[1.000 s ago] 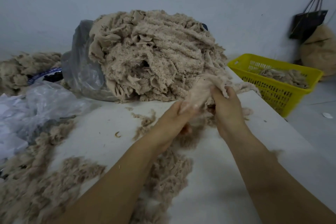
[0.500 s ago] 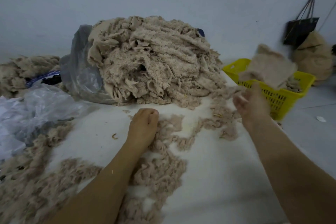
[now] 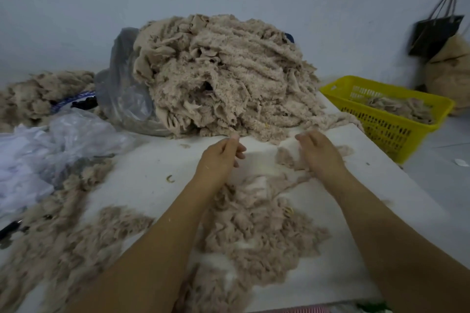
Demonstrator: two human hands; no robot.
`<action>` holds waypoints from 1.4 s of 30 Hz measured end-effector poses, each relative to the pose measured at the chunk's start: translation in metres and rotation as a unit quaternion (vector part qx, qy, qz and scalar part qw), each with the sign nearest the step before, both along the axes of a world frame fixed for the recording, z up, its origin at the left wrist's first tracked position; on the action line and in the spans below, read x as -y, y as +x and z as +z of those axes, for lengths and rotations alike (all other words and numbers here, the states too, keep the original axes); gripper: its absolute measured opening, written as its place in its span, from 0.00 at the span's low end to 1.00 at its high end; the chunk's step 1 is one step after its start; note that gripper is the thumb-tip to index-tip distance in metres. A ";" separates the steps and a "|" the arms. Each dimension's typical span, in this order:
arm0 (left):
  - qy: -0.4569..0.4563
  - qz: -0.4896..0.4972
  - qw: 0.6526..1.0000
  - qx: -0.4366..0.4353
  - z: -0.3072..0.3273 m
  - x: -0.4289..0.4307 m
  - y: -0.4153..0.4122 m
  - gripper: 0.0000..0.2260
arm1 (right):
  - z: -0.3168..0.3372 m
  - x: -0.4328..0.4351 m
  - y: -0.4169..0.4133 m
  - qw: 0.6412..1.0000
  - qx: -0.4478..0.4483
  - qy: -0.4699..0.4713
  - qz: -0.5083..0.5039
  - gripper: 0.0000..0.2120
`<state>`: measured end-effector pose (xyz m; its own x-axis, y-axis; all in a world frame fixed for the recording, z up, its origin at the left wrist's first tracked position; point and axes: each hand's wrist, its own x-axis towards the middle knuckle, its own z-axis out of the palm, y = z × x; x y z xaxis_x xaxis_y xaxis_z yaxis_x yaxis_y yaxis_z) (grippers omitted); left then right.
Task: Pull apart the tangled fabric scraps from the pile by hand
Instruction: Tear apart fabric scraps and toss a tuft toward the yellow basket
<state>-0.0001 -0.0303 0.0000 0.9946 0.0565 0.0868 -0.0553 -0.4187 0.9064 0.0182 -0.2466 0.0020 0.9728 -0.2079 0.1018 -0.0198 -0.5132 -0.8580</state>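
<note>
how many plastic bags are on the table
2: a grey bag against the left side of the scrap pile, and a crumpled clear bag at far left. Others may be hidden under scraps.

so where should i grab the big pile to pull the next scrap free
Probably grip the loose strips trailing from the front right foot of the pile, coming from the right. They lie free on the table; the rest looks matted.
</note>
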 end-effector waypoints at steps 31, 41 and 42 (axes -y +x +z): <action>-0.090 0.097 0.989 0.064 -0.017 0.074 0.015 0.15 | -0.022 -0.083 -0.006 0.982 0.046 0.177 -0.039 0.16; -0.169 0.043 0.981 -0.088 0.002 0.076 0.021 0.17 | -0.007 -0.065 -0.016 0.976 -0.011 0.214 -0.026 0.19; -0.161 0.047 0.982 -0.086 0.006 0.081 0.029 0.17 | 0.000 -0.064 -0.009 0.973 -0.004 0.227 -0.040 0.19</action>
